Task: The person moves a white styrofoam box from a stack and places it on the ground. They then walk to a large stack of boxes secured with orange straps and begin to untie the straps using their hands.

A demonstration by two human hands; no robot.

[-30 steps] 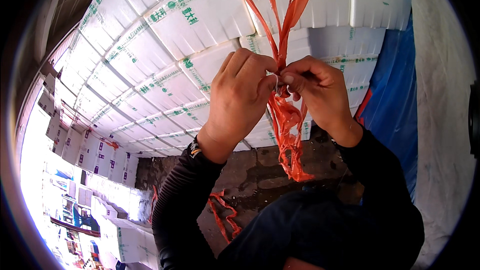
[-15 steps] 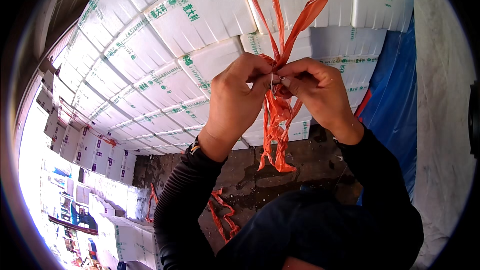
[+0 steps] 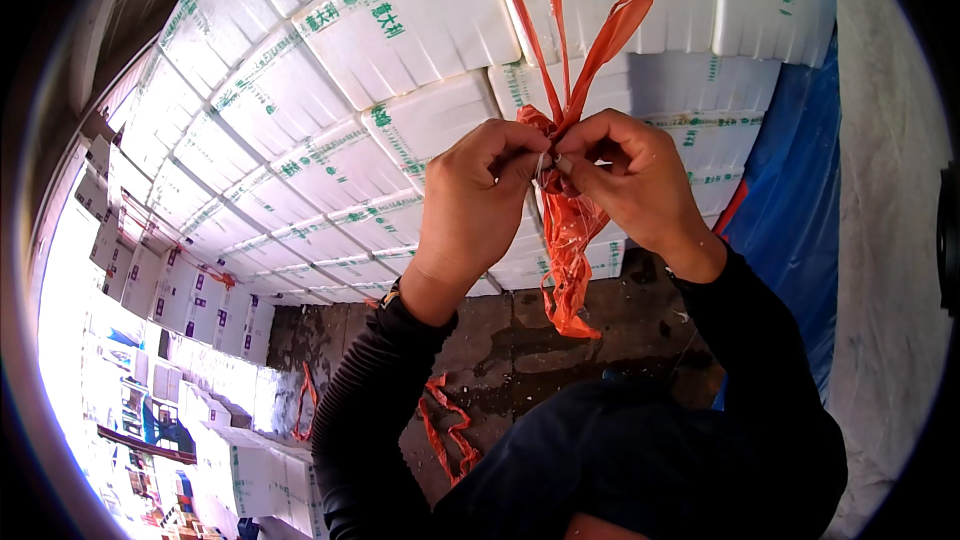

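Observation:
Orange plastic strapping point(image 3: 622, 15) runs down from above and gathers into a knot between my hands, with crumpled ends hanging below it. My left hand point(image 3: 478, 190) is closed in a pinch at the knot's left side. Opposite it, my right hand point(image 3: 645, 180) pinches the same knot with thumb and forefinger, the fingertips of both hands almost meeting. Thin whitish strands show at the fingertips. Right behind stand stacked white foam boxes point(image 3: 410, 25) with green print.
A blue tarp point(image 3: 790, 210) and a pale sheet point(image 3: 890, 240) hang on the right. Loose orange strapping point(image 3: 450, 425) lies on the dark, wet-looking floor point(image 3: 510, 340). More white boxes point(image 3: 265, 475) stand at lower left, and white cartons point(image 3: 190, 300) with purple marks farther back.
Both hands stay at the knot, with small finger shifts. The hanging orange ends have swung slightly right and bunched closer together. The view has shifted slightly.

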